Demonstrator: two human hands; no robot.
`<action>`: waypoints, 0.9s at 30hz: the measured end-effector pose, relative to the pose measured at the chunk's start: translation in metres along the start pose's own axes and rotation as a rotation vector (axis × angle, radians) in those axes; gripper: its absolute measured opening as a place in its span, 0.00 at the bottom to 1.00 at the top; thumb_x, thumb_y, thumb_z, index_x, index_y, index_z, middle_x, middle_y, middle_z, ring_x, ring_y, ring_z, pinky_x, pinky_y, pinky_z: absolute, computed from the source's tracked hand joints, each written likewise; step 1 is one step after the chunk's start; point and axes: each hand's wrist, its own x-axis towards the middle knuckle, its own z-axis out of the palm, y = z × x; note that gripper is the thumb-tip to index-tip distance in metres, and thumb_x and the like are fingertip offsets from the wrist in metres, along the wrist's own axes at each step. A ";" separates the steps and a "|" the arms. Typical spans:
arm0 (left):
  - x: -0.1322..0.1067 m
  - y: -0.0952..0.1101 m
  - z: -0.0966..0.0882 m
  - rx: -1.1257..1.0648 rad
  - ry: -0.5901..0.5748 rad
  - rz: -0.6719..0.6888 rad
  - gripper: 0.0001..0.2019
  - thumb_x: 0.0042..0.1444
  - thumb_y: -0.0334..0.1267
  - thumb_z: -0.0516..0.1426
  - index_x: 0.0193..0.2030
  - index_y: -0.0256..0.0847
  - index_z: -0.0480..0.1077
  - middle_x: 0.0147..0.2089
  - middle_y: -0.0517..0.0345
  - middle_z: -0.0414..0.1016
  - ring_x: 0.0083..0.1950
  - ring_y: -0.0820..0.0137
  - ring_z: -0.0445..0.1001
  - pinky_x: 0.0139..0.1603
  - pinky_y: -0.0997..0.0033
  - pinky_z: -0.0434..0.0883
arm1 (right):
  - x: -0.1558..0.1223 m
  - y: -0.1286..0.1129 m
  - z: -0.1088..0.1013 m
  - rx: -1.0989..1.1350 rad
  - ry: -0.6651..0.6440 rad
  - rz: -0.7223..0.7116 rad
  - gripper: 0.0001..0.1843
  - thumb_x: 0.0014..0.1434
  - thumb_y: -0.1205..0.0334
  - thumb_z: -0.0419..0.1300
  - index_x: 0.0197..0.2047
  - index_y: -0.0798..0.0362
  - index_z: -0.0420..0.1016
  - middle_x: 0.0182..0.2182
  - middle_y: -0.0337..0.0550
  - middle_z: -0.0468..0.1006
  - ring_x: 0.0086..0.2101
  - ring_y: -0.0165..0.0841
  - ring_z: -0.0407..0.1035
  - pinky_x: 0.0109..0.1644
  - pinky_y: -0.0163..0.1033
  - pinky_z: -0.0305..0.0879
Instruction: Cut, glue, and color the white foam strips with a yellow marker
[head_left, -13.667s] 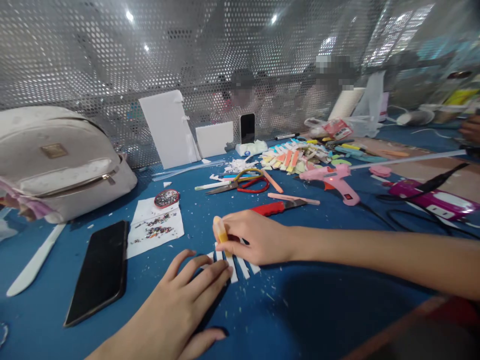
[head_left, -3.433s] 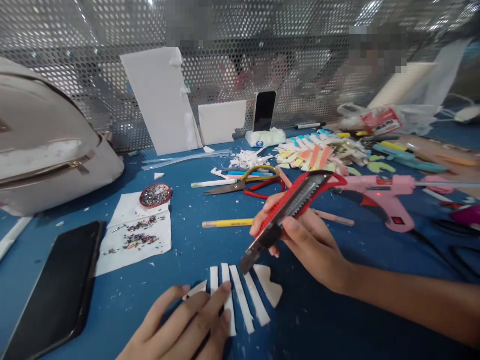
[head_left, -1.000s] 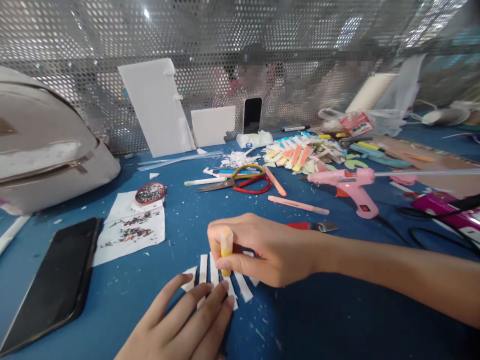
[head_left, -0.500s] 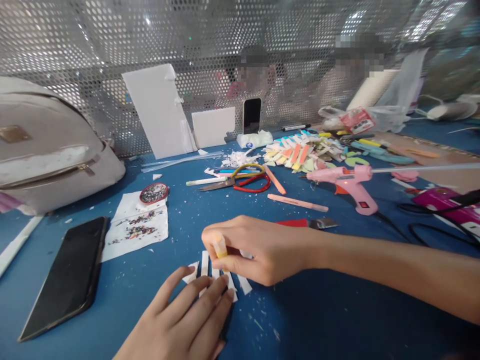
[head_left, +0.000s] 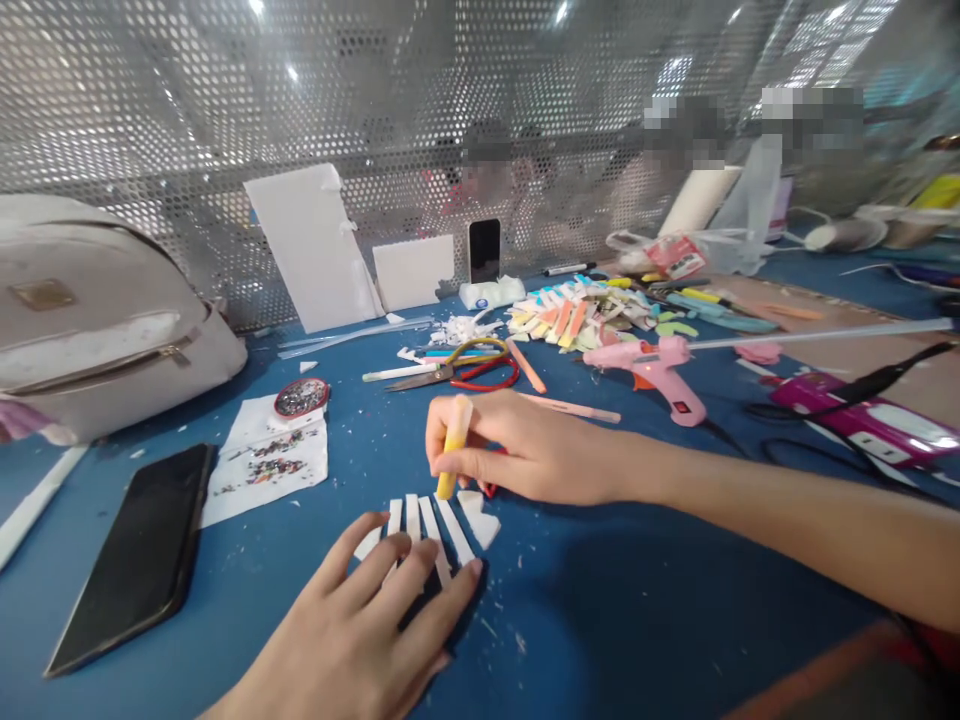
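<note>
My right hand [head_left: 525, 450] is closed round a yellow pen [head_left: 452, 445], whose tip rests at the far end of several narrow white strips [head_left: 429, 520] lying on the blue table [head_left: 600, 620]. A bit of a red handle peeks out from under this hand. My left hand [head_left: 367, 630] lies flat with fingers spread, its fingertips pressing the near ends of the strips. A small white offcut [head_left: 480, 520] lies just right of the strips.
A black phone [head_left: 139, 555] and paper with glitter [head_left: 270, 460] lie left, a beige bag [head_left: 97, 310] beyond. Scissors [head_left: 457, 365], a pink glue gun [head_left: 652, 370], coloured foam scraps [head_left: 577, 315] and white boards [head_left: 315, 245] sit further back. A perforated metal screen stands behind, with other people past it.
My right hand swapped the red knife for the yellow pen, then over the last second moved from over the strips to their far end. My left hand stayed on the strips.
</note>
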 end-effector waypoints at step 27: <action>-0.006 -0.003 0.014 -0.021 0.068 0.065 0.28 0.70 0.60 0.45 0.65 0.44 0.68 0.60 0.62 0.75 0.56 0.68 0.70 0.78 0.55 0.37 | -0.010 0.021 0.012 0.056 -0.117 0.035 0.07 0.70 0.68 0.55 0.37 0.55 0.68 0.33 0.39 0.75 0.32 0.28 0.71 0.38 0.33 0.64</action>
